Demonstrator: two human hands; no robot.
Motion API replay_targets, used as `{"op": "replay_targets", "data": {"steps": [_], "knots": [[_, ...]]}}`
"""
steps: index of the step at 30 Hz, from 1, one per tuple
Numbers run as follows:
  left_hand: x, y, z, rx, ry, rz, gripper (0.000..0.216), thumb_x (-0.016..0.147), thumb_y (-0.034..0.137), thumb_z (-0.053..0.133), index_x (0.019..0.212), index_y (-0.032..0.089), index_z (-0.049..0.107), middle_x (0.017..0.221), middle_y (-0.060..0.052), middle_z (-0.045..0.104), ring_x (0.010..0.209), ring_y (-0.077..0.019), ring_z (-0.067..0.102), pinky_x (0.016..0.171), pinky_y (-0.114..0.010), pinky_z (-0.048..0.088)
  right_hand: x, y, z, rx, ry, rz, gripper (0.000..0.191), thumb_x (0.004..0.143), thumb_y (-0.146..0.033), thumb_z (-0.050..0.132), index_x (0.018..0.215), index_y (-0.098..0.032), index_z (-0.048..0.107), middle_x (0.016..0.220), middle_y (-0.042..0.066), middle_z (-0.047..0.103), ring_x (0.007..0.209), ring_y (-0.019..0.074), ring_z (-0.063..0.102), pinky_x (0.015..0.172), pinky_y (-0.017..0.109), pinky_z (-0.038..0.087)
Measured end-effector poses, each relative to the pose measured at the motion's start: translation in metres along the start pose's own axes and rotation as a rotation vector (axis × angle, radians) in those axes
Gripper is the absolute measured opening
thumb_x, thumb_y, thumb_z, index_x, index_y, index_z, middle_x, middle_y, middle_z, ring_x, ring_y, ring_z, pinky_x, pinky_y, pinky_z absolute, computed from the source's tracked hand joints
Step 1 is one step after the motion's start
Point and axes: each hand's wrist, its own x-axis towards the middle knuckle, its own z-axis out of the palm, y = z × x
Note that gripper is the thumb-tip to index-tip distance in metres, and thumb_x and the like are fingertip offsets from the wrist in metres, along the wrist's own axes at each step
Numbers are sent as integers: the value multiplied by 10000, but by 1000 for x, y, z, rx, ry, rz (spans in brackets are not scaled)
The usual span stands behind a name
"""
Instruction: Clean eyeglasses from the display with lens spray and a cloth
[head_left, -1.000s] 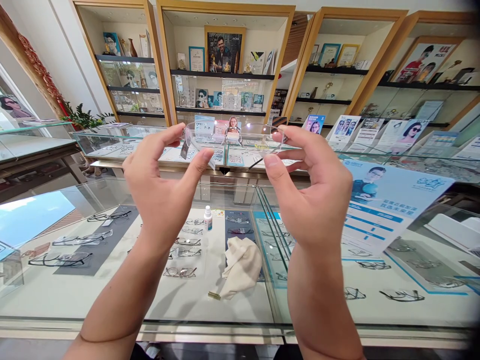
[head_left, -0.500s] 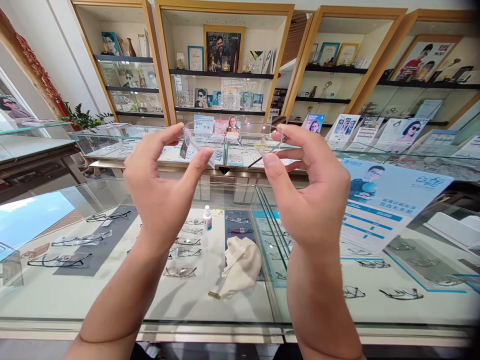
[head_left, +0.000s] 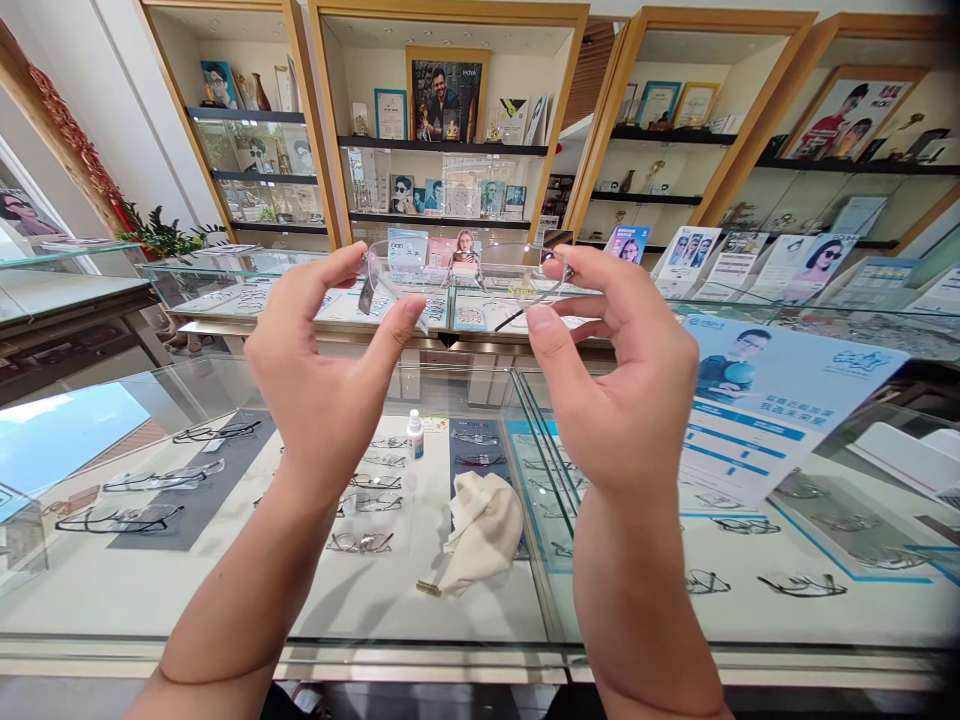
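Observation:
A pair of clear-lensed eyeglasses (head_left: 523, 292) is raised above the glass counter, held level at both ends. My left hand (head_left: 322, 345) pinches its left end between thumb and fingers. At the other end my right hand (head_left: 619, 360) grips the frame near the hinge, fingers curled. One dark temple tip shows below the right lens. Below the hands, a crumpled cream cloth (head_left: 484, 530) lies on the counter. Behind it stands a small white bottle (head_left: 415, 436).
The glass display counter (head_left: 300, 655) holds several eyeglasses (head_left: 120, 520) under its top. A blue and white printed sign (head_left: 787, 400) stands at right. Farther back are another glass counter (head_left: 255, 295) and wooden shelf cabinets (head_left: 450, 12). A small gold-coloured piece (head_left: 428, 588) lies beside the cloth.
Almost nothing differs. Both hands keep the eyeglasses at nearly the same height and angle; the cloth and bottle stay put.

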Motion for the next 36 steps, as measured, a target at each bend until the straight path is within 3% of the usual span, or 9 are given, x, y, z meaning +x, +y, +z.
{"op": "replay_targets", "data": {"steps": [13,23,28,36], "knots": [[-1,0,0,-33,-6,-5,414,960,634,776,1294,390,753,1319,-22,783,1352,-351,698,1194,-657,530,-1,0,1,-25,-8,8,340,1069,-322,640,1403,-354,692,1388,60,755,1108,263,762,882,457,655],[-2,0,1,-8,56,91,422,922,574,850,1274,355,768,1219,-51,788,1224,-338,712,1038,-613,572,0,5,3,13,-26,22,347,1082,-339,628,1425,-344,678,1404,70,752,1052,255,769,862,453,657],[-5,-1,-2,-8,28,13,435,935,598,821,1321,415,739,1325,-34,767,1381,-360,632,1126,-624,527,1,9,4,28,-39,23,351,1093,-364,607,1436,-338,679,1398,70,755,1085,252,768,852,435,663],[-4,-1,-4,13,10,6,453,902,664,826,1273,417,750,1292,-23,786,1417,-368,615,1207,-661,472,2,9,2,29,-29,28,350,1087,-375,613,1422,-318,695,1388,76,764,1100,255,772,851,433,670]]}}
